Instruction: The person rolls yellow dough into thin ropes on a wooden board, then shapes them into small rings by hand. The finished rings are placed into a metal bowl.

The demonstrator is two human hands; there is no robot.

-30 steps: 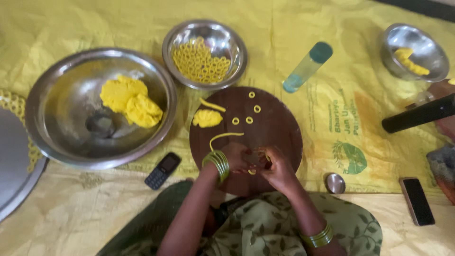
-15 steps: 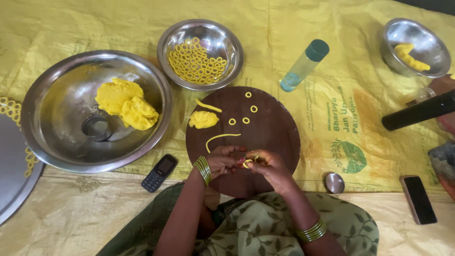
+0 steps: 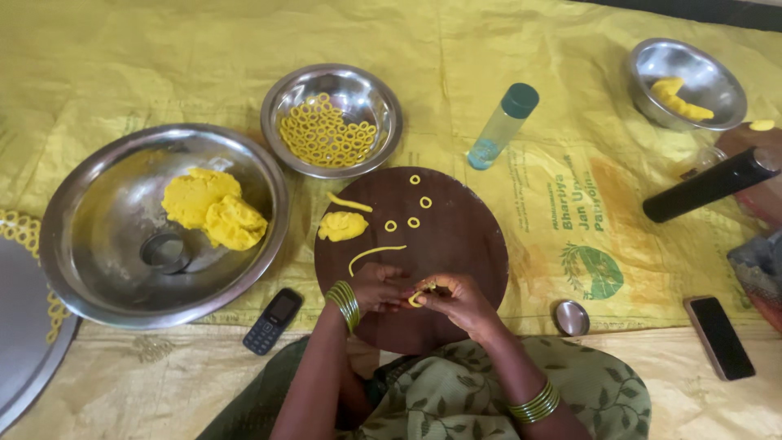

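Observation:
My left hand [image 3: 379,287] and my right hand [image 3: 456,297] meet over the near part of a round dark wooden board [image 3: 464,236], together pinching a short yellow dough strip [image 3: 419,295] curled into a ring. On the board lie a thin dough rope [image 3: 375,253], a small dough lump [image 3: 342,226], a short dough stick [image 3: 350,203] and several small finished rings [image 3: 414,222]. Green bangles sit on both wrists.
A big steel bowl [image 3: 98,269] at left holds yellow dough [image 3: 213,210] and a small steel cup [image 3: 165,252]. A smaller bowl [image 3: 371,98] holds several rings. Around lie a clear bottle [image 3: 503,125], a keypad phone [image 3: 273,320], a smartphone [image 3: 720,336], a small lid [image 3: 571,317], a black cylinder [image 3: 709,186] and another bowl [image 3: 688,81].
Both hands stayed over the board's near edge, working the small dough strip; its ends have been bent round into a ring shape. The view shifted slightly.

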